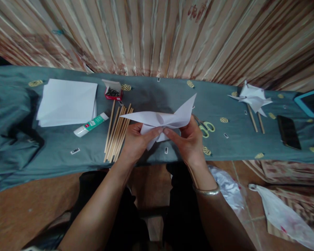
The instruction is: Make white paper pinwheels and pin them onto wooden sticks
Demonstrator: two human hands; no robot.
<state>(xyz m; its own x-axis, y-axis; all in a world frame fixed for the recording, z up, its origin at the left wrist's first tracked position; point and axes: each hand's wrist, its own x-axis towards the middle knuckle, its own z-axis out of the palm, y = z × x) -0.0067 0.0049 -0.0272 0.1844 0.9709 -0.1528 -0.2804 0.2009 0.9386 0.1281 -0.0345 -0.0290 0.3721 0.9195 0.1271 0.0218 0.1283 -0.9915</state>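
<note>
Between both hands I hold a white paper pinwheel point(161, 118) above the front half of the table, its pointed blades spreading left and up to the right. My left hand point(138, 139) grips its lower left, thumb pressed near the centre. From the right, my right hand point(189, 139) closes on it, the thumb tip almost meeting the other. The fingers behind the paper are partly hidden. Just left of my left hand lie several wooden sticks point(115, 136). Scissors with light green handles point(208, 129) rest beside my right hand, their blades partly covered.
A stack of white paper point(68, 101), a glue stick point(91, 124) and a red box of small metal pins point(113, 92) lie on the left. To the right are paper pinwheels on sticks point(253, 99), a dark phone point(288, 132) and a blue-framed device point(312, 103). Plastic bags point(285, 212) lie on the floor.
</note>
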